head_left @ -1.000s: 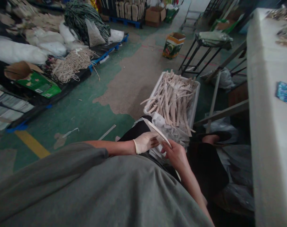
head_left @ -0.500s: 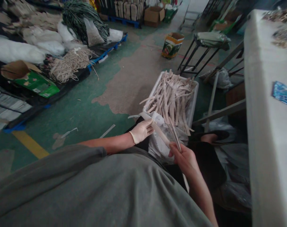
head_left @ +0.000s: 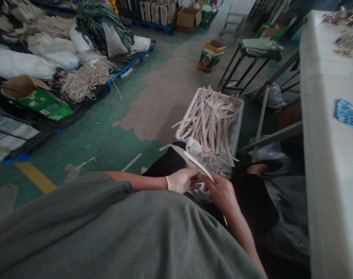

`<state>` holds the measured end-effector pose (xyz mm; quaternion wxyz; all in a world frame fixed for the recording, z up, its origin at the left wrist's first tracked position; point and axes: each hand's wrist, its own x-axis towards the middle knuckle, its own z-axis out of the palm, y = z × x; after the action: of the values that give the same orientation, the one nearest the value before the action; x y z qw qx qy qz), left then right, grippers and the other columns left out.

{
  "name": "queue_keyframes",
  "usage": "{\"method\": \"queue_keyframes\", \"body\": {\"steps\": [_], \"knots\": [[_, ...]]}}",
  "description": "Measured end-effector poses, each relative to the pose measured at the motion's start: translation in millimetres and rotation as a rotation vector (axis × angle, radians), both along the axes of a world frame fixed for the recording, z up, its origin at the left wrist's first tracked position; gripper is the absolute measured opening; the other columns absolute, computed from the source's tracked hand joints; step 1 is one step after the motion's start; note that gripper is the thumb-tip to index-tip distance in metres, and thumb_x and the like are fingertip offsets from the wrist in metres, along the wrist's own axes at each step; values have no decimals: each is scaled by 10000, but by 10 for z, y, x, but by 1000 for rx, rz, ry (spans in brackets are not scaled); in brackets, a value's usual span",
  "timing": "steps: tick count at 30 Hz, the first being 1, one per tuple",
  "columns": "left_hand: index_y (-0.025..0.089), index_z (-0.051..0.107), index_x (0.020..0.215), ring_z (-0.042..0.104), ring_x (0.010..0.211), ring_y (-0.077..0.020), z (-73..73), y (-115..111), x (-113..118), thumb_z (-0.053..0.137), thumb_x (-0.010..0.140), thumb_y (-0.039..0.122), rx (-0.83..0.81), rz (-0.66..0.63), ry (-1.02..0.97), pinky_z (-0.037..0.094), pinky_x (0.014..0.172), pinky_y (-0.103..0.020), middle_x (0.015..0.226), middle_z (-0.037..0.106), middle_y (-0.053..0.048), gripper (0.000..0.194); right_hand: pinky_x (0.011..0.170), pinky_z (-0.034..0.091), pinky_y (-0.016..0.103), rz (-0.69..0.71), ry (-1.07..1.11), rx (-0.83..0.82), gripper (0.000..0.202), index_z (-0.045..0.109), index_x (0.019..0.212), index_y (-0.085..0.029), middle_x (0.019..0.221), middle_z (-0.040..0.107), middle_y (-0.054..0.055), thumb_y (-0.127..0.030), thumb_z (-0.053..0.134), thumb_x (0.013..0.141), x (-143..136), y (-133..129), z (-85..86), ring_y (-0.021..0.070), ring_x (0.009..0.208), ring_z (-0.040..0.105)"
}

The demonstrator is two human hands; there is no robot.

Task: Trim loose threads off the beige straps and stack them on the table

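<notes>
Floor: green paint (head_left: 112, 133), worn through to a grey-brown patch (head_left: 161, 93) down the middle.
Desk (head_left: 329, 166): pale top, right side. Small metal-looking bits (head_left: 346, 40) at the far end, too blurred to name.
Pallet (head_left: 148, 48): blue, far left, loaded with white sacks, a dark green coil (head_left: 105, 27) and a heap of pale cord (head_left: 85, 81).
Stool (head_left: 237, 73): dark legs, beyond the tub, folded greenish cloth (head_left: 262, 47) on its seat.
Tub (head_left: 238, 128): white, in front of the person, heaped with pale strips (head_left: 212, 116); a few hang over the rim. Crumpled white bag (head_left: 222, 164) at its near end.
Box (head_left: 211, 56): yellow and green, on the floor past the tub.
Hands: close together over the lap. Right hand (head_left: 222, 192), bare, pinches the strip between thumb and fingers. Left hand (head_left: 182, 181), gloved, fingers against the strip; can't tell if it grips.
Strip (head_left: 198, 163): pale, slightly bowed, between the hands, near side of the tub.
Packet (head_left: 347, 113): blue, on the desk, well apart from the hands.
</notes>
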<state>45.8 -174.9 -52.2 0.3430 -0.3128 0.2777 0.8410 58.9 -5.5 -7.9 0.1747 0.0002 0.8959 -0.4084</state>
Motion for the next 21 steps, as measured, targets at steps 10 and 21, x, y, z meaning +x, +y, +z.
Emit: {"method": "queue_keyframes", "body": {"steps": [10,21], "knots": [[143,693,846,653,753,-145,-71,-8,-53,786,799,267,-41,-2,64,494,706,-255,823,709,-46,162,488,359,270,4,-41,19,449,575,583,-223,465,542,-2,-554,484,873,73,121,-47,152,442,497],[142,702,846,653,765,-154,-53,51,-24,876,692,353,-27,-80,160,474,736,-273,828,708,-48,314,486,374,278,-60,-40,-41,478,599,597,-223,467,554,5,-593,478,873,127,108,-92,158,435,507]]}}
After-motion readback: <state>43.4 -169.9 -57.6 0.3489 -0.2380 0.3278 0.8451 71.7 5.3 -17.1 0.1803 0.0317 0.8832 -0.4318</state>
